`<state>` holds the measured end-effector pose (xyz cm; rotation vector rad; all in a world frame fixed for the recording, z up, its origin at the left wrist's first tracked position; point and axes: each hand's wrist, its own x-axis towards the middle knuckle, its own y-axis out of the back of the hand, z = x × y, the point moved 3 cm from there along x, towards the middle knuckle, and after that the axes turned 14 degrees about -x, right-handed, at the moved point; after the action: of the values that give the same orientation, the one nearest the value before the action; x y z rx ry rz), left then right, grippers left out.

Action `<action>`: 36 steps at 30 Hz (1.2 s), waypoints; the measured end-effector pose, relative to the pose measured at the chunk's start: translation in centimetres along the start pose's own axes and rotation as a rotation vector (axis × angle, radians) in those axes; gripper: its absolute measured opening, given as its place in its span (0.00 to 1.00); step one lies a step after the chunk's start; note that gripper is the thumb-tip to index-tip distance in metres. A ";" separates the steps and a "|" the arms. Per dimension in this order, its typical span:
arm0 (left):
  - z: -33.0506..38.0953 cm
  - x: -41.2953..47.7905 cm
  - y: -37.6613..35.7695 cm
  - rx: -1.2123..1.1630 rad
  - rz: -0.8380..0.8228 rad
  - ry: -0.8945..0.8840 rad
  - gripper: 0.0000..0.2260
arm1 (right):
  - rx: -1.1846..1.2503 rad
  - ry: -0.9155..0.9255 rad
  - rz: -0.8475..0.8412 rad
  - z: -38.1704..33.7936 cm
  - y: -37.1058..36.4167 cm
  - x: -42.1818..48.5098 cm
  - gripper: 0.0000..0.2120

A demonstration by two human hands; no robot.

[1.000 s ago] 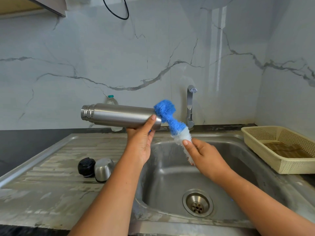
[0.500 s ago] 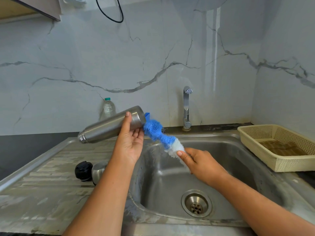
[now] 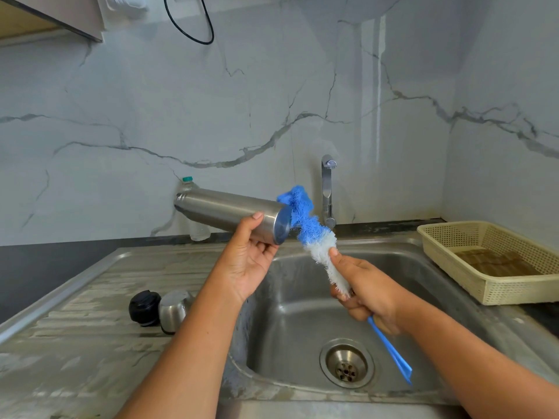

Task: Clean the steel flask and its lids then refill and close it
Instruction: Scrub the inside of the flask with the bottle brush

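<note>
1. Holding the flask on its side above the sink, we keep our left hand wrapped around its base end.
2. Our right hand has its grip clamped on the brush, whose blue bristles touch the flask's bottom.
3. We see the black lid and the steel lid side by side on the tabletop.

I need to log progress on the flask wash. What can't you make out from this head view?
- Inside of the steel flask: its mouth points away, only the base shows.
- Plastic bottle behind it: mostly hidden by the flask.
- Steel lid: partly covered by the left hand's forearm.
- Basket contents: brown, too blurred to identify.
</note>
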<state>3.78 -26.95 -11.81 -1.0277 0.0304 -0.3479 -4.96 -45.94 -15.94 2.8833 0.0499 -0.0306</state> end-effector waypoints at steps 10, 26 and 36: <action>0.3 -0.1 0.1 0.012 -0.034 0.033 0.19 | -0.008 0.022 -0.180 -0.5 1.3 -0.9 0.19; 0.4 0.6 0.8 0.012 0.030 -0.067 0.25 | 0.006 -0.172 -0.266 0.8 1.2 -0.5 0.21; 0.6 1.5 1.0 0.138 0.064 -0.239 0.38 | 0.084 -0.237 -0.366 1.2 1.0 0.3 0.20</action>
<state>5.63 -26.43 -12.14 -0.9240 -0.1731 -0.1653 -4.65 -47.16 -16.88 2.8887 0.5402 -0.4506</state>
